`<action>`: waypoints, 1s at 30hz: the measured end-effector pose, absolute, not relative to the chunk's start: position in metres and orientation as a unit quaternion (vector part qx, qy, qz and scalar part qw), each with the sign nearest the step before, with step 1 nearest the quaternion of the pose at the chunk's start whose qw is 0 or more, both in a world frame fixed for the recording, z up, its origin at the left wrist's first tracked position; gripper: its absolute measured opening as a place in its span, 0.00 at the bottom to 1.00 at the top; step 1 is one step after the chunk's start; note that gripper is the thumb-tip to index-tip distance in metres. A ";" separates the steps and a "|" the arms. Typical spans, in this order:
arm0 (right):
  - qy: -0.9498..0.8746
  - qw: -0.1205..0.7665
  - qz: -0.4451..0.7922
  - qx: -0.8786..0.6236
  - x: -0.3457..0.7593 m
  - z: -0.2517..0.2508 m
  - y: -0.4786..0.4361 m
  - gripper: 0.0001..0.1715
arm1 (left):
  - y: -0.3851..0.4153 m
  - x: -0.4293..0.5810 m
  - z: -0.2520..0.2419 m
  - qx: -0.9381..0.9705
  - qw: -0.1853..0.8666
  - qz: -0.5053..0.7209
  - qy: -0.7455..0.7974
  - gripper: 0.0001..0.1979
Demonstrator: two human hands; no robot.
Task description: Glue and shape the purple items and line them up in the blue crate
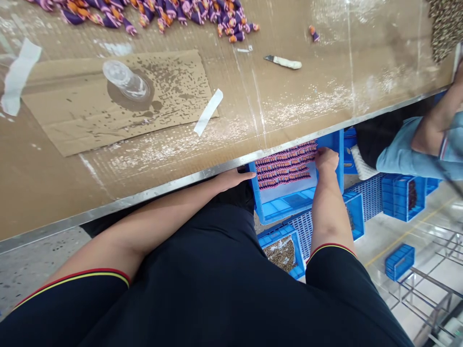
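A blue plastic crate [285, 210] sits partly under the table edge before me. Rows of small purple, pink and orange painted figures [284, 168] lie inside it on a pale sheet. My left hand [233, 180] grips the crate's left rim, with the thumb over the top and the other fingers mostly hidden. Over the right end of the rows is my right hand [327, 159], its fingers curled closed and pointing down; whatever is between them is hidden. More of the same figures lie in a heap [188, 12] at the table's far side, and a single figure [314, 33] lies apart.
On the cardboard-covered table [238, 111] are a clear plastic cup [126, 82] on a wet cardboard piece and a white-handled knife [285, 62]. Another person's arm [434, 115] is at the right. Blue crates [403, 195] and a crate of small brown pieces [282, 253] stand below.
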State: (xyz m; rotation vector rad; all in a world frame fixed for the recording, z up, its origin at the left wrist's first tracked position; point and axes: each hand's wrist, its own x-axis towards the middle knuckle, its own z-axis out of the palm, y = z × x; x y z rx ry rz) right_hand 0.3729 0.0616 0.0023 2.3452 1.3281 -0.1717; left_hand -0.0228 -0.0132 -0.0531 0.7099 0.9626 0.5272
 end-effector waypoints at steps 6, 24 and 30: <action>0.465 0.237 -0.059 0.851 0.367 0.005 0.062 0.19 | -0.011 -0.027 -0.045 0.352 0.793 0.238 0.436 0.39; 0.476 0.245 -0.030 0.844 0.368 -0.002 0.058 0.19 | -0.012 -0.020 -0.056 0.329 0.802 0.241 0.436 0.42; 0.491 0.244 -0.025 0.836 0.371 -0.005 0.057 0.21 | -0.012 -0.023 -0.053 0.342 0.795 0.247 0.435 0.40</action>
